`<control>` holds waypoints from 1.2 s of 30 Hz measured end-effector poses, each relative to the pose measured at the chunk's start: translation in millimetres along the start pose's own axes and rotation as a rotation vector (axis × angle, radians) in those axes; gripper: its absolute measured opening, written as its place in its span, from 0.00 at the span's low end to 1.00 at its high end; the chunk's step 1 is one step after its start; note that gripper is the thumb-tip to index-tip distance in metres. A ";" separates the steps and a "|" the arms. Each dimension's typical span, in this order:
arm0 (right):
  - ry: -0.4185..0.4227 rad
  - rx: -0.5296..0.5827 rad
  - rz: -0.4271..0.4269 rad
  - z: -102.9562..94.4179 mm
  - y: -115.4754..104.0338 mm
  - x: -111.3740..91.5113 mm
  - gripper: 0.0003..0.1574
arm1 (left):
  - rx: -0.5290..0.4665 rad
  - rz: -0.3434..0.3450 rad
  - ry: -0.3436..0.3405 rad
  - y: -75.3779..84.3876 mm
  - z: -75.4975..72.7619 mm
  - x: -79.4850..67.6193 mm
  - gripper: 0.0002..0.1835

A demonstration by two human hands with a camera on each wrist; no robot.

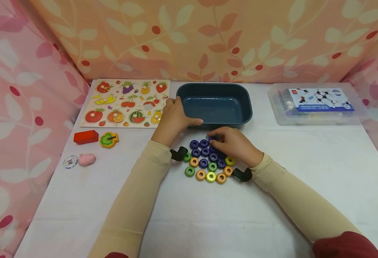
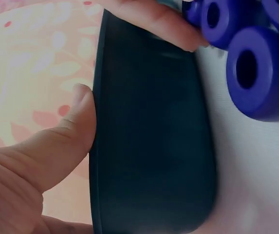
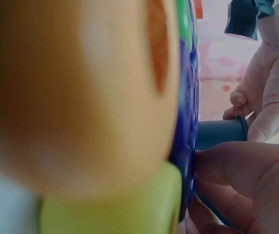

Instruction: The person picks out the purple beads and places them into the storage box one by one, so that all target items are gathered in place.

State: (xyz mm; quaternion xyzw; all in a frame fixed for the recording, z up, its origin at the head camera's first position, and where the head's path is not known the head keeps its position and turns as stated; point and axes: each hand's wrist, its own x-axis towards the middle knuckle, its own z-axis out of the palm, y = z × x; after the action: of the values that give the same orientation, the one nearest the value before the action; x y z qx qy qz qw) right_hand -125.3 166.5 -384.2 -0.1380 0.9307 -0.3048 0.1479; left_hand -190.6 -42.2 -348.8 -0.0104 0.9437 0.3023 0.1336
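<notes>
An oblong dark blue plastic basin [image 1: 216, 109] stands behind a cluster of beads with round holes. My left hand [image 1: 172, 118] grips the basin's left front corner, its thumb lying along the front rim; the left wrist view shows that thumb [image 2: 68, 141] against the rim. Among the purple beads [image 1: 205, 152] at the back of the cluster, my right hand [image 1: 235, 143] pinches one purple bead [image 1: 212, 139] between thumb and fingers. Green beads [image 1: 212, 167], orange beads [image 1: 200, 175] and yellow beads [image 1: 210, 177] lie nearer the front. In the right wrist view, beads close to the camera hide part of the right fingers.
Left of the basin lies a wooden fruit puzzle board [image 1: 124, 104]. Before it are a red block [image 1: 86, 137], a tree-shaped piece [image 1: 109, 140], a pink pig figure [image 1: 87, 159] and a round token [image 1: 70, 162]. A clear plastic case [image 1: 317, 104] lies at the back right.
</notes>
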 end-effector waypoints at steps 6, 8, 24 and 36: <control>0.003 -0.061 -0.003 -7.4 -8.5 -9.1 0.20 | -0.011 -0.005 0.012 1.2 -0.6 -0.4 0.68; 0.013 -0.095 -0.030 -16.3 -18.9 -17.7 0.21 | -0.013 0.006 0.012 0.9 -0.8 -0.5 0.68; 0.004 -0.032 -0.032 -83.1 -40.0 78.7 0.23 | -0.037 0.014 0.024 -3.3 0.1 -2.6 0.69; -0.158 -0.119 -0.032 -58.8 -42.2 162.3 0.23 | -0.008 0.024 0.029 -5.2 2.7 -1.6 0.70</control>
State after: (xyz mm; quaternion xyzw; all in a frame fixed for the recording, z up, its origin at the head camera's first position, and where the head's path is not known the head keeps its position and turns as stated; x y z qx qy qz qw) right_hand -288.4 108.4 -344.3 -0.1848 0.9303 -0.2394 0.2076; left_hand -187.9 -45.0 -353.4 -0.0040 0.9445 0.3073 0.1162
